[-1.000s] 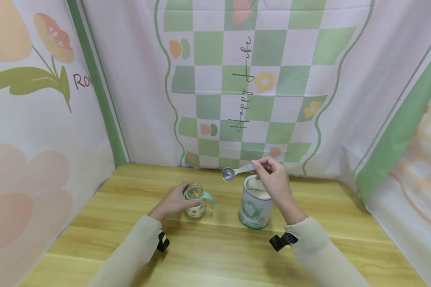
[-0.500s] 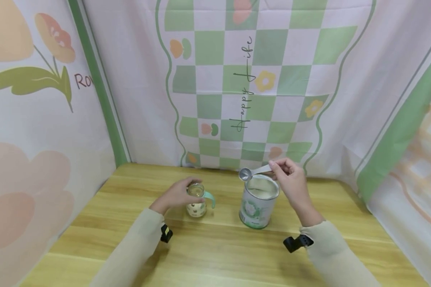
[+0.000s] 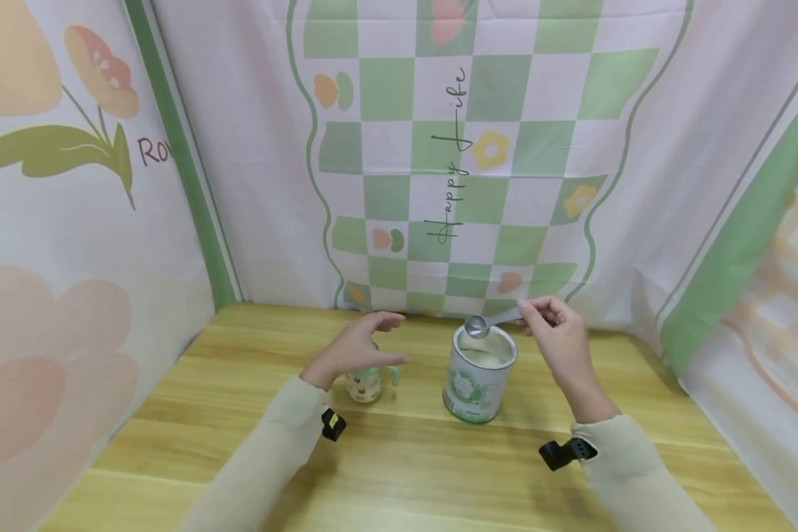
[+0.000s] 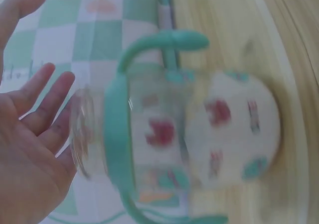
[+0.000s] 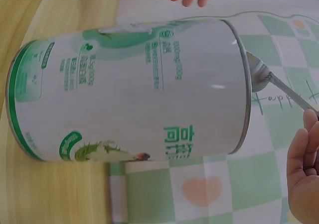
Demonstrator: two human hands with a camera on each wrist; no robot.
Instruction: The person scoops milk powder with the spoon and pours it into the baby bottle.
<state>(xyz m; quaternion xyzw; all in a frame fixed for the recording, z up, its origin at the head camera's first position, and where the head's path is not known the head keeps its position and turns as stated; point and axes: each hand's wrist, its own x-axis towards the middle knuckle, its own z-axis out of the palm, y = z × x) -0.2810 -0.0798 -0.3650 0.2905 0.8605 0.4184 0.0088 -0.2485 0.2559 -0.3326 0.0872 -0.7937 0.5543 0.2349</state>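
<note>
My right hand (image 3: 560,346) pinches the handle of a metal measuring spoon (image 3: 477,326). The spoon's bowl hangs over the far rim of a white and green milk powder can (image 3: 472,395), which stands with its top off and pale powder (image 3: 485,357) inside. To the left, a clear baby bottle (image 3: 364,389) with mint-green handles stands upright and uncapped. My left hand (image 3: 351,350) is spread in front of the bottle's neck, hiding its mouth in the head view. In the left wrist view the fingers (image 4: 47,94) extend beside the bottle's glass rim, and the palm holds nothing.
Both containers stand on a wood-grain table (image 3: 399,473). Behind it hangs a green and white checked curtain (image 3: 432,199), with printed cloth on both sides. A black camera is strapped to each wrist.
My right hand has moved right, bringing the spoon from left of the can to over its opening. My left hand has let go of the bottle and moved up and right.
</note>
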